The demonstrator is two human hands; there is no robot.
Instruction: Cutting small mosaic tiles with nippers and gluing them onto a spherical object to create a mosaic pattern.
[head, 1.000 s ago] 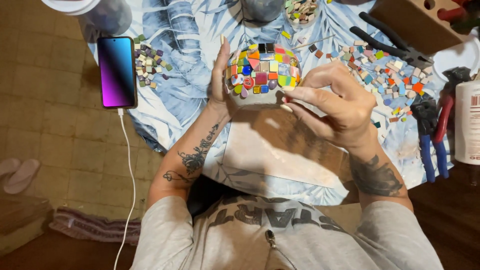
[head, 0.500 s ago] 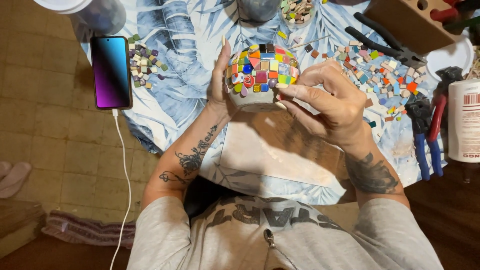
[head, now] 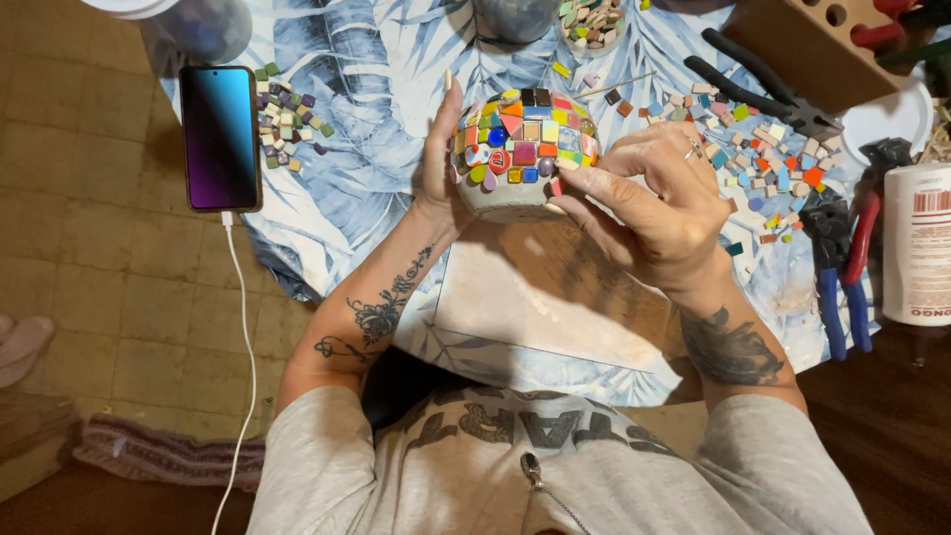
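A round grey pot covered with colourful mosaic tiles (head: 522, 149) is held up over the table. My left hand (head: 439, 159) cups its left side with the fingers pointing up. My right hand (head: 649, 193) is on the pot's right side, with thumb and forefinger pinching a small tile piece against the lower row of tiles. A wooden board (head: 555, 287) lies on the tablecloth below the pot.
A phone (head: 219, 137) on a white cable lies at the left beside a small tile pile (head: 285, 117). More loose tiles (head: 758, 149) are scattered at the right, near black pliers (head: 763, 94), blue and red nippers (head: 842, 263), a white glue bottle (head: 916, 243) and a tile bowl (head: 591, 20).
My right hand's fingers shifted slightly along the pot's lower tile row. The pot stays in my left hand, and the view has drifted a little.
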